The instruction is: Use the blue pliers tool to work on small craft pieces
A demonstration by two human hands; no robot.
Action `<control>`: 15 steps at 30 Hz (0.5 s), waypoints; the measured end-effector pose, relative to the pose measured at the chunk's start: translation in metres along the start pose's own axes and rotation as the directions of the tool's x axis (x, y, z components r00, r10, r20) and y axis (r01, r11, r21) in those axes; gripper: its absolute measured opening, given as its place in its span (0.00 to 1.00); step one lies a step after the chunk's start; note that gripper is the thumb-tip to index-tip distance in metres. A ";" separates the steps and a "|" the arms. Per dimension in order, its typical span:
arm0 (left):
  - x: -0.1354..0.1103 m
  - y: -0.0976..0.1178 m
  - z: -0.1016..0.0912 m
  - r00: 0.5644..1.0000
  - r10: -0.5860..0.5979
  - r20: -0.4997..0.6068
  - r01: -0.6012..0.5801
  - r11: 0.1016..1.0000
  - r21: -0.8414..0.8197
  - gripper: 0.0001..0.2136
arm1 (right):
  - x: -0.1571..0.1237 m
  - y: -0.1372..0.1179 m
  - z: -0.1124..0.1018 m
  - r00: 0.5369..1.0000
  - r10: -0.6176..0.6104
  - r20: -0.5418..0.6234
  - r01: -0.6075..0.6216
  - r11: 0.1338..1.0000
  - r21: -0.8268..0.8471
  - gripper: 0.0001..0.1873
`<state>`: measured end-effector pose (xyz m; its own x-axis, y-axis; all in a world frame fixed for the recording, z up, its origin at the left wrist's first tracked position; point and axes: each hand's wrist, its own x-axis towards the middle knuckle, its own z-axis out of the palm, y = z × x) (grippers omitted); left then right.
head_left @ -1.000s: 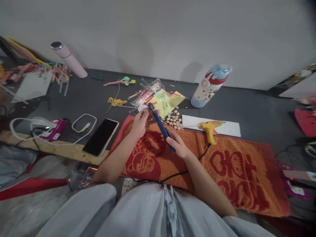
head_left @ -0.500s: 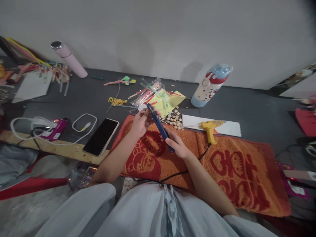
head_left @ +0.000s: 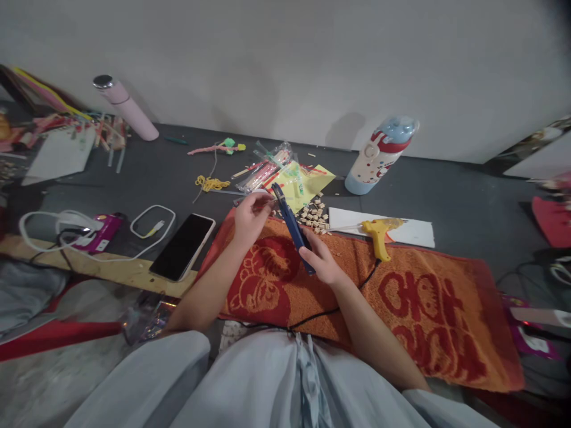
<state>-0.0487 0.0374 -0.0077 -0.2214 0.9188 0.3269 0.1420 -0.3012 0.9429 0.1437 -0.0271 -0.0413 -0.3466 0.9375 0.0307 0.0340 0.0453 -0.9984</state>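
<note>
My right hand (head_left: 322,259) is closed around the lower end of a long dark blue hand tool (head_left: 292,229), which looks like a stapler or cutter. It slants up and left above the orange towel (head_left: 357,279), its darker tip pointing toward the wall. My left hand (head_left: 252,217) is beside that tip, thumb and fingers pinched together. Something small and pale seems to be between them, too small to name. A white edge (head_left: 261,191) shows just behind the left fingers. Small cut wooden pieces (head_left: 316,215) lie in a heap beyond the tool.
A yellow glue gun (head_left: 379,235) rests on a white board (head_left: 419,233) at right. Behind are plastic-wrapped sticks (head_left: 267,169), yellow paper (head_left: 319,176) and a cartoon bottle (head_left: 375,157). Leftward are a phone (head_left: 182,246), a purple power strip (head_left: 104,232) and a pink flask (head_left: 127,107).
My left hand has moved slightly left and away from the tool's tip, leaving a small gap. The tool has shifted a little to the right, still in my right hand.
</note>
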 end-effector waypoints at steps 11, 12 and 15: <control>0.006 0.003 -0.020 0.985 0.071 0.155 -0.130 0.901 0.414 0.08 | 0.000 0.005 -0.005 0.999 -0.035 -0.027 0.029 0.983 -0.184 0.39; 0.007 0.005 -0.020 0.986 0.024 0.165 -0.087 0.918 0.386 0.08 | 0.000 0.005 -0.005 0.999 -0.031 -0.024 0.026 0.983 -0.181 0.39; 0.010 0.012 -0.024 0.968 -0.126 0.218 0.056 0.952 0.302 0.09 | 0.000 0.007 -0.008 1.000 -0.013 0.008 0.014 0.987 -0.158 0.39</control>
<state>-0.0721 0.0373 0.0086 -0.0219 0.9827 0.1839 0.4141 -0.1585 0.8963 0.1513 -0.0238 -0.0475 -0.3549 0.9339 0.0434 0.1771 0.1127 -0.9777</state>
